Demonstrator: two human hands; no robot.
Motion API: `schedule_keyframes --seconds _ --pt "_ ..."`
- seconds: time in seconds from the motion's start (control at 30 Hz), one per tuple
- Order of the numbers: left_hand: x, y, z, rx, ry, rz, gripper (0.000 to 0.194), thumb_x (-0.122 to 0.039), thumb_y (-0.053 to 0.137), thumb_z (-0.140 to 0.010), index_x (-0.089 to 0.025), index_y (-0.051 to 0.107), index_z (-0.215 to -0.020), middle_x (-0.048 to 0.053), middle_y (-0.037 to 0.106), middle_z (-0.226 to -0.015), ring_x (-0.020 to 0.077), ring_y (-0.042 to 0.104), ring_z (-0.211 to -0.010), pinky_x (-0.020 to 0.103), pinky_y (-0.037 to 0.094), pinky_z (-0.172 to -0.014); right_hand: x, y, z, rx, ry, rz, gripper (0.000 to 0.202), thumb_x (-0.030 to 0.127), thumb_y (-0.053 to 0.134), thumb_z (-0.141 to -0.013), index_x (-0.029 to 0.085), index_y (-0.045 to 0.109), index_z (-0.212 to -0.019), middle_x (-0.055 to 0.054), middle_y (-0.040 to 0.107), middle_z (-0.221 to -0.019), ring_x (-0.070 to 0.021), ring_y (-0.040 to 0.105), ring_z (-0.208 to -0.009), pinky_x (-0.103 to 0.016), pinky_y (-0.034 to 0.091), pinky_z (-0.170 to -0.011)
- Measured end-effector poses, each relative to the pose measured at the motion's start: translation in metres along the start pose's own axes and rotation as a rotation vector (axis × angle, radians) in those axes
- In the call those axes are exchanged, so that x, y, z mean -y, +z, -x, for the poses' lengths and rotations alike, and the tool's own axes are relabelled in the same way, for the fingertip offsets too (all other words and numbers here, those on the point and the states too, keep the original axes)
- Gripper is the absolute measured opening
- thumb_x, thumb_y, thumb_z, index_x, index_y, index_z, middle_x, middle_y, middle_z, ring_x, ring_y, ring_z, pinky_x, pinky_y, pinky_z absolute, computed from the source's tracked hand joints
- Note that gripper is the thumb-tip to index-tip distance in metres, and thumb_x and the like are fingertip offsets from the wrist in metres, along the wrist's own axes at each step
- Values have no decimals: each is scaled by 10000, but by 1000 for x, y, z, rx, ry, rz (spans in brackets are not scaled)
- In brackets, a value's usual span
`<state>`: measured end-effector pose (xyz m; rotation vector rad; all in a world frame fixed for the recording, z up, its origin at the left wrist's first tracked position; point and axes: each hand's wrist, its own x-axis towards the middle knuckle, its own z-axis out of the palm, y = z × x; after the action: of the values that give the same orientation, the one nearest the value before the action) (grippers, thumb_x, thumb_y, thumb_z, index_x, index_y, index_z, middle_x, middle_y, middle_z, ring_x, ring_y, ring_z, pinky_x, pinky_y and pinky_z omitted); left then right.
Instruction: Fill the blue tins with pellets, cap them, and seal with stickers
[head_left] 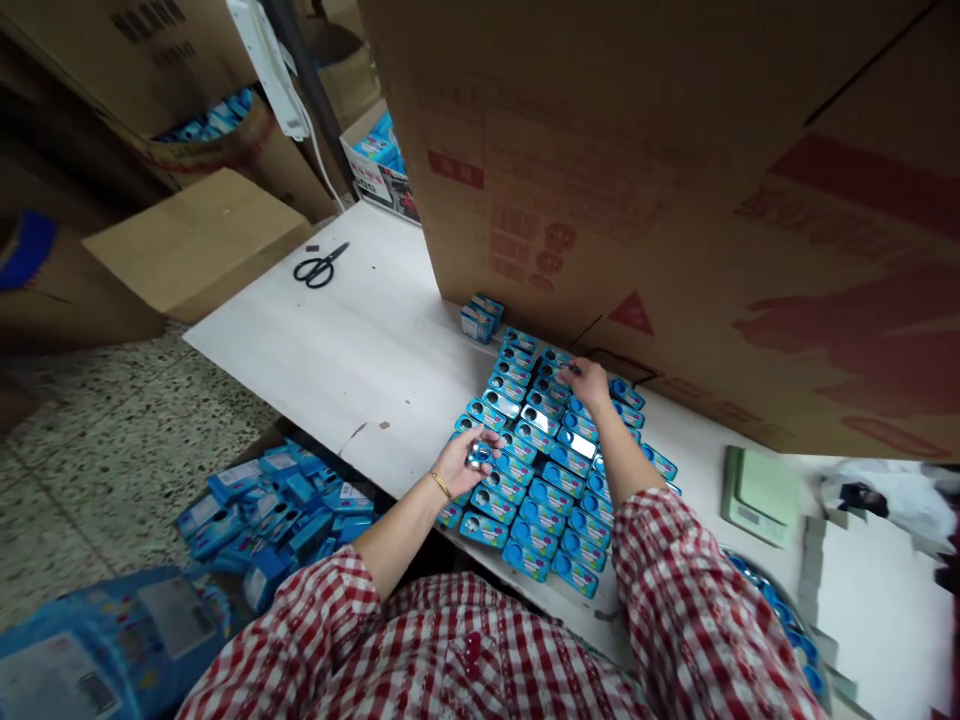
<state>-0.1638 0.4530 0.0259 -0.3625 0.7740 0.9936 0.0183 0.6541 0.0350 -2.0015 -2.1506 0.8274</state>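
Rows of small blue printed boxes (536, 505) lie flat and close together on the white table. Some show a dark round opening at one end; in the nearer rows that circle is blue. My left hand (463, 462), palm up with curled fingers, holds a few small shiny blue round pieces (480, 455) above the left rows. My right hand (589, 385) reaches to the back rows, its thumb and fingertips pinched low over a box. Whatever is in that pinch is too small to make out.
A tall cardboard carton (600, 200) walls off the table's far side. Black scissors (319, 268) lie on the white table (375, 330). Right are a green scale (759, 495) and a round container (825, 665) of blue round pieces. Blue packets (281, 500) are heaped below left.
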Motion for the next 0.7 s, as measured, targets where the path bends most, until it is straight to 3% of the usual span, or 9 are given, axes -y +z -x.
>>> schedule_keyframes --seconds 0.1,0.23,0.3,0.47,0.7 --pt "-6 -15 8 -14 29 26 212 -281 496 -845 -110 591 -764 48 602 -714 82 560 -552 141 328 -368 0 0 -24 -17 10 61 80 209 602 -670 166 656 -709 -71 695 -815 -258 616 -957 -328 442 -864" --pt "-7 -33 12 -21 41 60 188 -297 545 -818 -117 589 -785 46 599 -722 81 561 -565 136 333 -372 -3 15 -30 42 117 -348 188 334 637 -666 148 609 -648 -37 656 -642 -242 654 -808 -328 508 -743" --pt "-7 -38 13 -20 49 67 182 -298 559 -809 -119 590 -792 42 598 -721 81 559 -563 137 334 -369 -4 21 -28 62 129 -438 224 368 634 -670 148 595 -666 -18 637 -600 -212 659 -731 -312 528 -679" --pt "-9 -40 15 -18 61 60 170 -283 548 -815 -121 595 -796 39 600 -722 79 557 -560 139 335 -366 -7 24 -21 34 138 -565 281 426 671 -633 161 575 -643 -20 625 -593 -197 653 -706 -318 549 -660" --pt "-7 -39 15 -26 50 66 164 -264 535 -816 -113 597 -799 39 596 -714 78 551 -552 136 318 -368 -7 18 -27 -37 148 -442 205 252 622 -632 145 621 -808 -24 663 -761 -171 629 -742 -316 527 -697"
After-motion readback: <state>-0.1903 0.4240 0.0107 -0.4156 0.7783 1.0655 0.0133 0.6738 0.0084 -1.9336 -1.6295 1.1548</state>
